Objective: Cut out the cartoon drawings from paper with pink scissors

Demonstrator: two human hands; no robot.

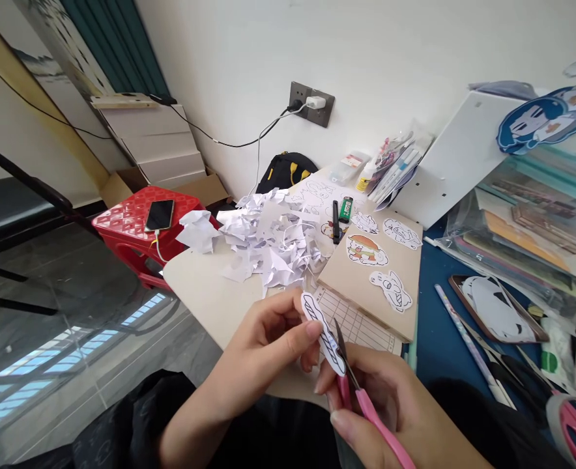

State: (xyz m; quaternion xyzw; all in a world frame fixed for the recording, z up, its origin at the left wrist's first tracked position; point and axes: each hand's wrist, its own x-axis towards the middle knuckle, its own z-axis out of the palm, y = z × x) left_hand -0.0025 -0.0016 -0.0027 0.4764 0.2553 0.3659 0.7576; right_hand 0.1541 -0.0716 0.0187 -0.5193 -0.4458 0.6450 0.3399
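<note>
At the lower centre of the frame, a narrow, black-lined white paper cutout is being pinched by the half-curled left hand. Pink-handled metal scissors are being gripped by the curled right hand, their dark blade being held beside the cutout. At centre, crumpled white paper scraps are being supported by a cream tabletop.

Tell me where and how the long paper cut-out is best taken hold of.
Probably by its upper half, pinched across the flat faces from the left: the long paper cut-out is thin and narrow, and the pink-handled scissors sit beside its lower right edge. The left grip pinches there.
</note>
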